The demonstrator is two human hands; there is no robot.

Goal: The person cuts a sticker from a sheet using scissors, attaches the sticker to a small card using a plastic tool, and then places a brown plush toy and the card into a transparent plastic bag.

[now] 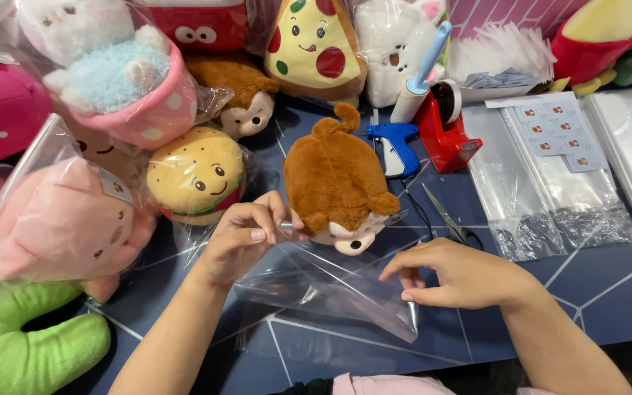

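- We see the left hand (239, 238) with fingers (261, 219) pinched narrow on the upper edge of a clear plastic bag (330, 292), right at the brown plush monkey (338, 183); the pinch seems to lift that edge so the mouth gapes toward the toy.
- The right hand (462, 276) has its fingers curled down, pressing the bag's right side flat on the bench (608, 285); likely to stop the film sliding.
- The monkey lies face-down-ish, head toward us, just above the left fingers and touching them; its head sits at the bag mouth, body not inside as far as we can tell.
- The bag lies between and below both sets of fingers, mostly flat on the bench.
- Right of the right fingers, and above: black scissors (451, 216), a blue tagging gun (396, 146), a red tape dispenser (444, 128), and 2 or more stacks of empty clear bags (543, 190), all within reach.
- Left of the left fingers: already bagged plush toys piled up, among them a burger plush (195, 175) and a pink pig plush (67, 223); a green plush (27, 347) sits lower left.
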